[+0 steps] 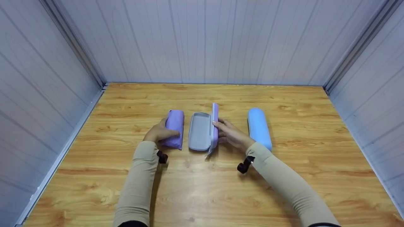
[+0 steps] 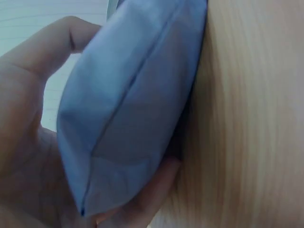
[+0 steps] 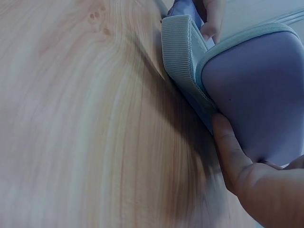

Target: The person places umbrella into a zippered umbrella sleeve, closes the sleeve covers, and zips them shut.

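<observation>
Pouch (image 1: 175, 122) in the grip of left hand (image 1: 160, 130), lid (image 1: 215, 113) pinched upright in right hand (image 1: 233, 133) — best to steady the lid and squeeze the pouch lightly.

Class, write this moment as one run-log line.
left hand: grips purple pouch | right hand: holds raised lid | open case: between hands | blue case: on table, at right

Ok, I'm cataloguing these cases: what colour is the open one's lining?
The lining is plain grey; it shows best in the head view.
</observation>
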Available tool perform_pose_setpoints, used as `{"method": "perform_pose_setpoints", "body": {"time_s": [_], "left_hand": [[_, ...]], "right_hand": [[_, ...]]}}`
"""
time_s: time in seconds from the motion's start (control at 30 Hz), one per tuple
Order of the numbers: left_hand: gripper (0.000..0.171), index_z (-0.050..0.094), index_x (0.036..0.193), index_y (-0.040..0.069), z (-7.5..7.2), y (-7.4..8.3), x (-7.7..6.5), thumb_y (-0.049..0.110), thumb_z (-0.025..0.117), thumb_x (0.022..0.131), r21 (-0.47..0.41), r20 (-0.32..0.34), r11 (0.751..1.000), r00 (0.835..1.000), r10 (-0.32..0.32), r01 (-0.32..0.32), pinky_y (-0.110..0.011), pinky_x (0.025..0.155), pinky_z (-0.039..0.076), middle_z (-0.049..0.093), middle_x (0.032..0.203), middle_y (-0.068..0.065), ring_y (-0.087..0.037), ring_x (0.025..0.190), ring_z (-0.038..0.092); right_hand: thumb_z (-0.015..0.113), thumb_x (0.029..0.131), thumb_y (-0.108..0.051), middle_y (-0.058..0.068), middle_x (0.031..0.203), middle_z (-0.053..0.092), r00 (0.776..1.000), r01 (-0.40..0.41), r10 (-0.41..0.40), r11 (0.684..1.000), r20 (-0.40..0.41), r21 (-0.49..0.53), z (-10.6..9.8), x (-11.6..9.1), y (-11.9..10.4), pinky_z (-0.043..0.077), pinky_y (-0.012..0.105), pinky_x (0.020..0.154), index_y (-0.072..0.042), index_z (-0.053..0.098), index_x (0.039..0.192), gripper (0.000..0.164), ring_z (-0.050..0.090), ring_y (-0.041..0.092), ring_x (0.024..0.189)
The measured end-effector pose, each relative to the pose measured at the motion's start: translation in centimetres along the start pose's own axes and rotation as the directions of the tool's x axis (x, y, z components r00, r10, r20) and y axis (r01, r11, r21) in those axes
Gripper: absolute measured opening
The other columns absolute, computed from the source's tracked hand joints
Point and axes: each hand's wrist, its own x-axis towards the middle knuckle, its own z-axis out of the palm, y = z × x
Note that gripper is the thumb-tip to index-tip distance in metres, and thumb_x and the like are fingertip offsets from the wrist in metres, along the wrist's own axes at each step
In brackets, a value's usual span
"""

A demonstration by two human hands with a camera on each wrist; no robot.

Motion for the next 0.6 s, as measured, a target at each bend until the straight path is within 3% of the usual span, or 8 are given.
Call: {"method": "perform_pose_setpoints", "body": {"time_s": [0.2, 0.37, 0.6], "left_hand": [[0.105, 0.015, 0.16, 0.005, 0.5, 0.5, -0.1, 0.028, 0.077, 0.078, -0.029, -0.028, 0.999, 0.999, 0.028, -0.029, -0.047, 0.098, 0.049, 0.046, 0.142, -0.029, -0.04, 0.119, 0.054], [0.105, 0.011, 0.159, 0.007, 1.0, 0.2, 0.1, 0.024, 0.076, 0.079, -0.099, -0.038, 0.994, 0.999, 0.039, -0.043, -0.047, 0.093, 0.052, 0.045, 0.138, -0.031, -0.041, 0.117, 0.054], [0.103, 0.008, 0.16, 0.005, 1.4, -0.3, 0.2, 0.026, 0.074, 0.083, -0.066, -0.079, 0.993, 0.993, 0.089, -0.095, -0.049, 0.099, 0.047, 0.044, 0.139, -0.033, -0.041, 0.119, 0.051]], "right_hand": [[0.053, 0.103, -0.036, 0.026, 0.142, 0.045, 1.0, 0.012, -0.012, 1.0, 0.011, -0.008, -0.2, 0.0, 0.0, 0.05, 0.042, 0.096, -0.003, 0.012, 0.159, 0.077, 0.059, 0.029, 0.108], [0.054, 0.103, -0.036, 0.026, 0.141, 0.045, 1.0, 0.005, -0.005, 1.0, -0.003, -0.01, -0.2, 0.0, 0.0, 0.05, 0.041, 0.096, -0.003, 0.012, 0.159, 0.078, 0.059, 0.029, 0.108], [0.056, 0.102, -0.038, 0.024, 0.14, 0.047, 1.0, -0.007, 0.007, 1.0, -0.015, -0.02, -0.3, -0.1, 0.0, 0.051, 0.041, 0.095, -0.004, 0.015, 0.159, 0.078, 0.059, 0.03, 0.109]]}}
